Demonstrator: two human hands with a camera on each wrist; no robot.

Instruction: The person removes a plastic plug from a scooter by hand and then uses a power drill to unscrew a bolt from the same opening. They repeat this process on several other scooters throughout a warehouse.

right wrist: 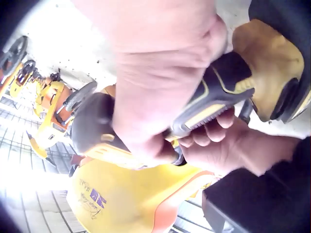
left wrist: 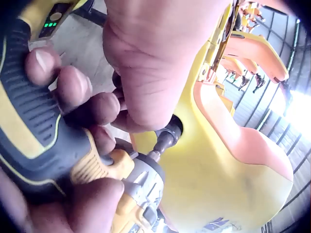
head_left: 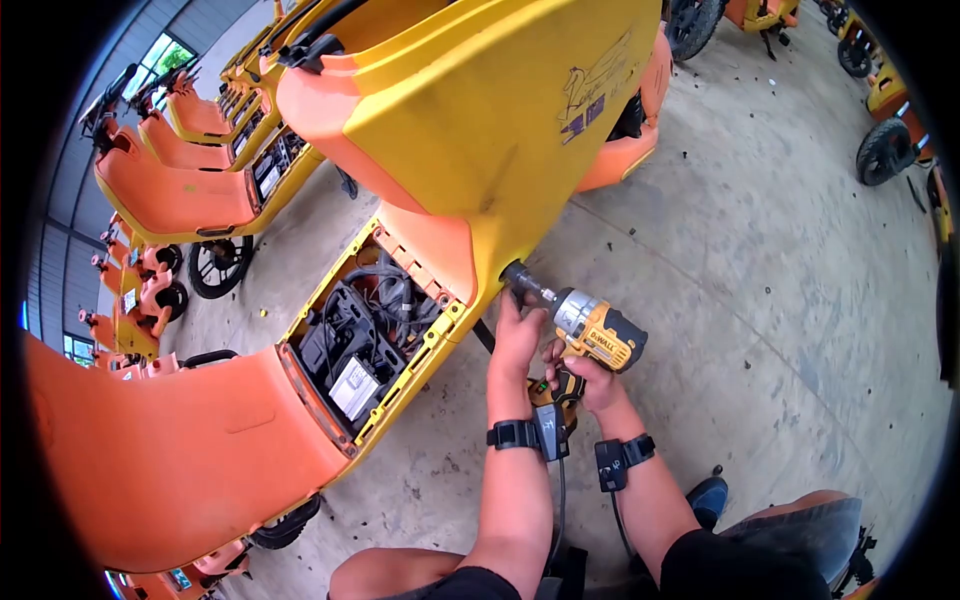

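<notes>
One driver (head_left: 603,335) is gripped by right hand (head_left: 588,382); left hand (head_left: 517,338) is beside socket (head_left: 517,273), grip indeterminable. Driver tilt could cause slippage.

A workshop or warehouse: bare concrete floor (head_left: 745,270), corrugated metal wall (head_left: 62,235), rows of orange-and-yellow scooters (head_left: 185,190).

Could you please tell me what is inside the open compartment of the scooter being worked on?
Tangled dark cables lie towards one end, with black parts and a white label towards the other. Whatever sits beneath them is covered and cannot be seen.
</notes>
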